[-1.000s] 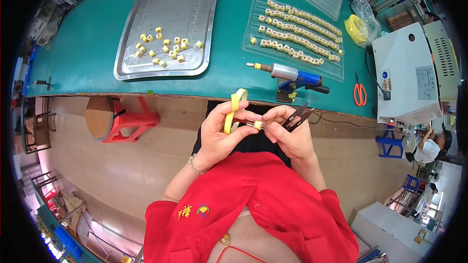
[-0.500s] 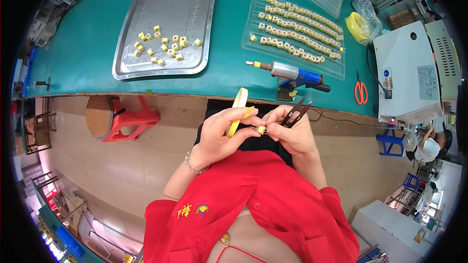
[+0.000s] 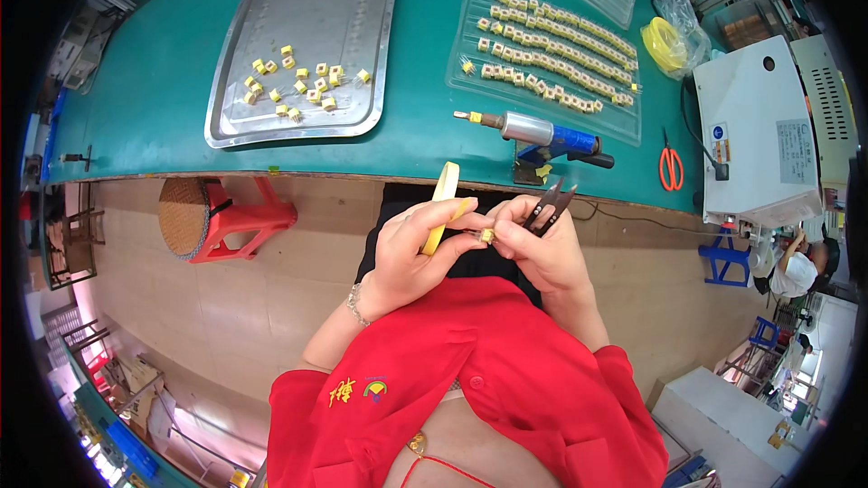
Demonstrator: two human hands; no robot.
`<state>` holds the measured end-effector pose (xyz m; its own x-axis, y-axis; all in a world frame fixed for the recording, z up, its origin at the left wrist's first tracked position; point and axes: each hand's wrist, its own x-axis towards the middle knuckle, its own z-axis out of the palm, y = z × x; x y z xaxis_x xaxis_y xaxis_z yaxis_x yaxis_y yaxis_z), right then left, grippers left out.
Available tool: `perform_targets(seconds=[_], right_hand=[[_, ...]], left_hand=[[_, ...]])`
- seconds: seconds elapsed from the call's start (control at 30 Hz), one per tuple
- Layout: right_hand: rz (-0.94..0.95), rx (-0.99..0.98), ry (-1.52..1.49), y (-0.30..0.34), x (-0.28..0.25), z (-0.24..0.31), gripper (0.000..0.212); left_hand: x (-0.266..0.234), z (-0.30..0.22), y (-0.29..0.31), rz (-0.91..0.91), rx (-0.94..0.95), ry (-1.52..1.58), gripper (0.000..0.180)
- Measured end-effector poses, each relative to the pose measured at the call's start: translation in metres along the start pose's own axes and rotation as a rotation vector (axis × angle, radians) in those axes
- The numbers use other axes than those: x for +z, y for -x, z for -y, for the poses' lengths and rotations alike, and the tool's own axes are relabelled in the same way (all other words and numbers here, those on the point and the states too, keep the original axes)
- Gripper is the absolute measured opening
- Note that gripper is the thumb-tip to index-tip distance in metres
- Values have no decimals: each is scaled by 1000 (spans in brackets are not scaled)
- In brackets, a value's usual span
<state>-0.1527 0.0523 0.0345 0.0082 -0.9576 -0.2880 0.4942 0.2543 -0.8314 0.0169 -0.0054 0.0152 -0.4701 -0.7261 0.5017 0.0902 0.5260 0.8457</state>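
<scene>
In front of my lap, my left hand (image 3: 409, 248) pinches a small yellow transformer (image 3: 487, 236) with thin wire pins between thumb and fingertips. A loop of yellow tape (image 3: 445, 188) hangs from the same hand, passing between its fingers. My right hand (image 3: 553, 258) meets the left at the transformer, thumb and forefinger closed beside it. Dark thread snips (image 3: 550, 208) are tucked in that right hand, blades pointing away from me toward the bench. Fingers partly cover the transformer, so its far side is hidden.
On the green bench (image 3: 425, 81) lie a metal tray (image 3: 307, 27) with loose transformers and a clear plastic tray (image 3: 461, 45) with rows of them. Nearer are a blue-handled winding tool (image 3: 542, 134) and orange scissors (image 3: 670, 169). A white machine (image 3: 755, 136) stands right; a red stool (image 3: 240, 217), left.
Both hands stay together, and the transformer between them has turned slightly and shifted a little up and right. The snips have moved slightly. The bench items look unchanged apart from a small view shift.
</scene>
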Motion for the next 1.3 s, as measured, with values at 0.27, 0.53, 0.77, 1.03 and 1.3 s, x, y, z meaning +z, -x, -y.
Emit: perform_targets(seconds=[0.27, 0.53, 0.77, 1.03, 1.3], right_hand=[[6, 23, -13, 0, -2, -2, 11], [39, 47, -60, 0, 0, -2, 10], [-5, 14, 33, 0, 1, -5, 10], [31, 21, -82, 1, 2, 0, 11], [33, 2, -25, -1, 3, -1, 9]], left_hand=[[0, 3, 0, -3, 31, -17, 40], [-1, 0, -1, 1, 58, -11, 41], [1, 2, 0, 17, 122, -58, 40], [4, 8, 11, -43, -218, 337, 42], [6, 11, 10, -127, -485, 852, 43]])
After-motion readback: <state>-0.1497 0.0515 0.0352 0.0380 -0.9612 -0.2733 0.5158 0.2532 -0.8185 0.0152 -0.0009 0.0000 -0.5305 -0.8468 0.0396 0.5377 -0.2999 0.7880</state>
